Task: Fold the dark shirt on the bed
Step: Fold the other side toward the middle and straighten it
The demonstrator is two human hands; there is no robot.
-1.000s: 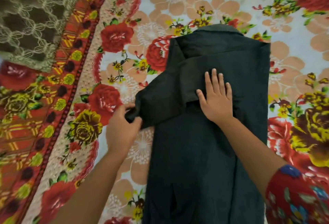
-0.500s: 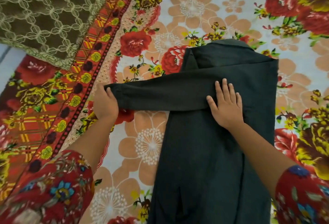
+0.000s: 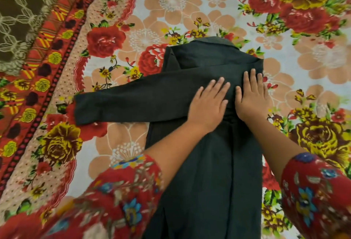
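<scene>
The dark shirt [image 3: 205, 162] lies lengthwise on the flowered bed sheet [image 3: 171, 3], collar end away from me. Both its long sides are folded in, so the body is a narrow strip. One sleeve [image 3: 121, 103] stretches flat out to the left across the sheet. My left hand [image 3: 208, 103] lies flat, fingers spread, on the sleeve where it crosses the shirt's body. My right hand [image 3: 250, 98] presses flat beside it, near the shirt's right edge. Neither hand grips any cloth.
A brown cloth with a pale lattice pattern [image 3: 22, 16] lies at the top left corner. A red and yellow border band [image 3: 47, 63] of the sheet runs diagonally down the left side. My red flowered sleeves [image 3: 121, 197] fill the lower corners.
My left hand pulled the sleeve out flat to the left, let go of the cuff and came back to rest flat on the shirt beside my right hand. My right hand slid a little right.
</scene>
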